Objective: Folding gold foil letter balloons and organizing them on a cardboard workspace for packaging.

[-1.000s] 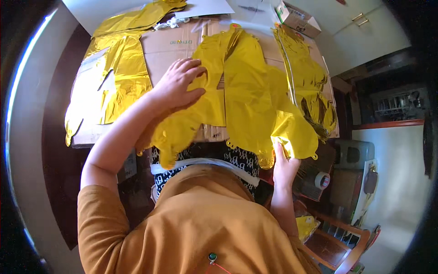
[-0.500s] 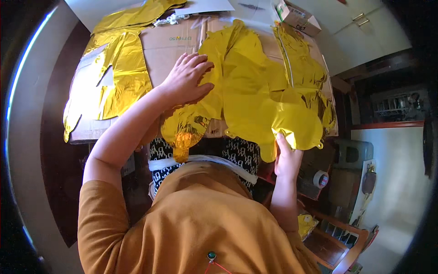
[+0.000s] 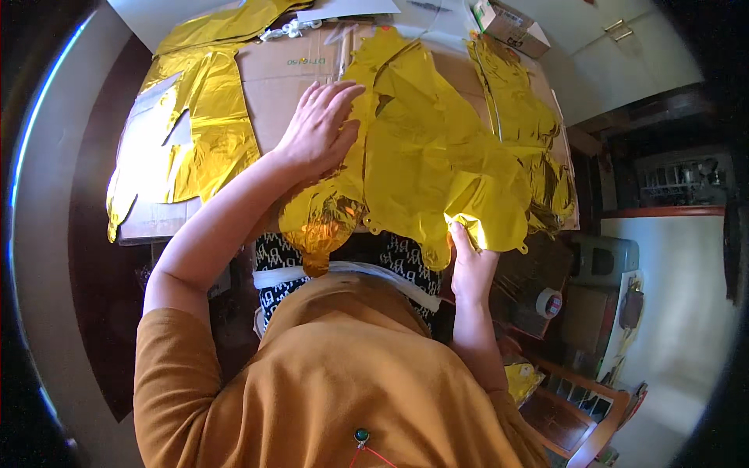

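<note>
A flat, uninflated gold foil balloon (image 3: 429,148) lies across the middle of the cardboard, its near edge reaching over the front side. My right hand (image 3: 473,261) pinches that near edge between thumb and fingers, and the foil creases brightly there. My left hand (image 3: 321,125) is open, fingers stretched out, at the left side of the foil sheets. Beneath my left wrist a rounded gold foil end (image 3: 324,222) hangs over the front edge toward my lap. Whether my left palm presses on the foil cannot be made out.
More gold foil sheets (image 3: 211,117) lie at the left on the cardboard (image 3: 281,74). Another gold foil stack (image 3: 515,101) lies at the right. A small open box (image 3: 511,30) stands at the back right. A tape roll (image 3: 548,303) and a wooden chair (image 3: 577,421) are to my right.
My right hand has moved left, drawing the foil balloon with it. The balloon's upper part has shifted and turned slightly. My left hand has lifted its fingers a little, staying near the same place.
</note>
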Demonstrator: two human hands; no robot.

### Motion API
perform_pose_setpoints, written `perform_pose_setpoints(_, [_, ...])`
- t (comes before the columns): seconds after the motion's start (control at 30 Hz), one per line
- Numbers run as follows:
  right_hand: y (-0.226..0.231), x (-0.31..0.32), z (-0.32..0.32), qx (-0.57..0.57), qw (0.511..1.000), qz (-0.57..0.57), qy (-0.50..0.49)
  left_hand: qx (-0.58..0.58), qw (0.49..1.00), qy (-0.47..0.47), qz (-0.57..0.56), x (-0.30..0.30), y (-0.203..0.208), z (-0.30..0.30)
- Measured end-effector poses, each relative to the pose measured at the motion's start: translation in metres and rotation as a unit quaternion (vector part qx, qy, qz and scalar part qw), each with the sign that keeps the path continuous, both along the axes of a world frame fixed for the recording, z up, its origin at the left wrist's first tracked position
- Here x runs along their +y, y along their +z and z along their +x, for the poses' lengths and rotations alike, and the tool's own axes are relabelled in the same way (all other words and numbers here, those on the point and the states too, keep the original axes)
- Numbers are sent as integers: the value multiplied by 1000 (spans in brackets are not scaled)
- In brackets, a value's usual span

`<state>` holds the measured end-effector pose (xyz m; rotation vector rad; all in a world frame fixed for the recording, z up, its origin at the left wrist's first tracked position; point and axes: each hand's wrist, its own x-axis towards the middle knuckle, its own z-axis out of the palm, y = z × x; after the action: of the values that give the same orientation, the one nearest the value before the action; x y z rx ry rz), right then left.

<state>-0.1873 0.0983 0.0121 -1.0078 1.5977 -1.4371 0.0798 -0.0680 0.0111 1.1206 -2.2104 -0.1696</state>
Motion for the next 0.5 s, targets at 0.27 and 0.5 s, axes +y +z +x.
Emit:
perform_pose_setpoints(0.27, [0,-8,-6,25,999,17,12,-69,982,-172,-40,-5,12,-26])
perform_pose_setpoints(0.5, [-4,-8,-15,-26,999,40,-7,-93,985,-148,-9,3,-7,-21])
